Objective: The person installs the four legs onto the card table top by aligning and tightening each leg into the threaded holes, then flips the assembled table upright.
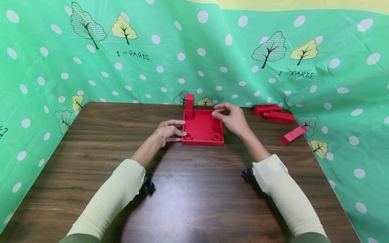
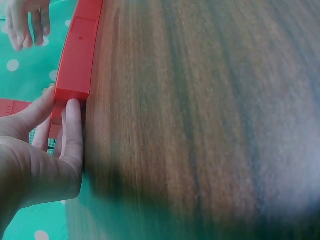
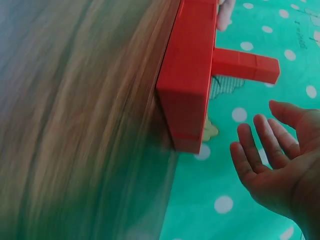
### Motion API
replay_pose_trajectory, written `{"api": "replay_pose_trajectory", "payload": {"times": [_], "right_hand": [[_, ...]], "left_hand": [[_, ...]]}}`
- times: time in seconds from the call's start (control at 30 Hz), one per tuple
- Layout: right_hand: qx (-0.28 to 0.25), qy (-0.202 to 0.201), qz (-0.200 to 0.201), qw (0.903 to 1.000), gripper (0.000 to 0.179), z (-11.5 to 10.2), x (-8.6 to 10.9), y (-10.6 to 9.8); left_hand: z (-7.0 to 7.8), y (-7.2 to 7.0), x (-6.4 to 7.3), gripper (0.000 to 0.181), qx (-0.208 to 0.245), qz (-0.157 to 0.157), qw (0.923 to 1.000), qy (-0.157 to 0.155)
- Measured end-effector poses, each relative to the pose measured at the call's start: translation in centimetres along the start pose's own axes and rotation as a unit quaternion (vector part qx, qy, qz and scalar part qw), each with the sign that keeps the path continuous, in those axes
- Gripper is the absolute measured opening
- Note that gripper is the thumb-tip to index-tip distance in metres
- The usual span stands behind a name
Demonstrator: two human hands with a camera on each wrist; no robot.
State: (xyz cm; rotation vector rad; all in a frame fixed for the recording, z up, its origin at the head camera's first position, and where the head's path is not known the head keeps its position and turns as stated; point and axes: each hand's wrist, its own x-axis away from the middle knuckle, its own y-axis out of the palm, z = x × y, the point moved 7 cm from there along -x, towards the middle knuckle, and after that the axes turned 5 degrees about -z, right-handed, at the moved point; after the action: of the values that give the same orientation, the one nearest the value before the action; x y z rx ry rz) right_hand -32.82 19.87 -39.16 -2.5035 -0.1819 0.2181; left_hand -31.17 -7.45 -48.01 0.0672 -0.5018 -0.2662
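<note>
A red square tray-like base (image 1: 202,125) lies on the table with its low rim up. Ring-shaped sockets (image 1: 188,136) show in its two near corners, and a red square post (image 1: 189,103) stands upright in the far left corner. My left hand (image 1: 165,132) grips the base's left wall, thumb over the rim and fingers along the outside. Above the far right corner hovers my right hand (image 1: 233,118). Its fingers are loosely bent with nothing between them, and the right wrist view shows this hand (image 3: 280,155) apart from the base (image 3: 187,65) and post (image 3: 245,66).
Two loose red posts (image 1: 278,116) lie close together near the table's back right corner. Another red post (image 1: 293,135) rests nearer, by the right edge. Behind the dark wooden table (image 1: 194,189) hangs a green dotted cloth (image 1: 194,67).
</note>
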Motion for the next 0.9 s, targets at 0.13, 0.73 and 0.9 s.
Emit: {"api": "replay_pose_trajectory", "payload": {"times": [0.13, 0.73, 0.9], "right_hand": [[0.013, 0.005, 0.005, 0.9999, 0.033, 0.7, 0.7, -1.5], [0.075, 0.070, 0.020, 0.9945, 0.048, 5.2, 4.8, -9.1], [0.095, 0.070, 0.026, 0.9927, 0.046, 7.1, 6.0, -11.0]], "left_hand": [[0.0, -0.1, -0.1, 0.065, 0.001, -0.002, 1.0000, 0.002], [0.1, -0.3, 0.0, 0.065, -0.003, -0.005, 0.9998, 0.019], [-0.1, -0.3, 0.0, 0.065, -0.001, -0.002, 0.9998, 0.018]]}}
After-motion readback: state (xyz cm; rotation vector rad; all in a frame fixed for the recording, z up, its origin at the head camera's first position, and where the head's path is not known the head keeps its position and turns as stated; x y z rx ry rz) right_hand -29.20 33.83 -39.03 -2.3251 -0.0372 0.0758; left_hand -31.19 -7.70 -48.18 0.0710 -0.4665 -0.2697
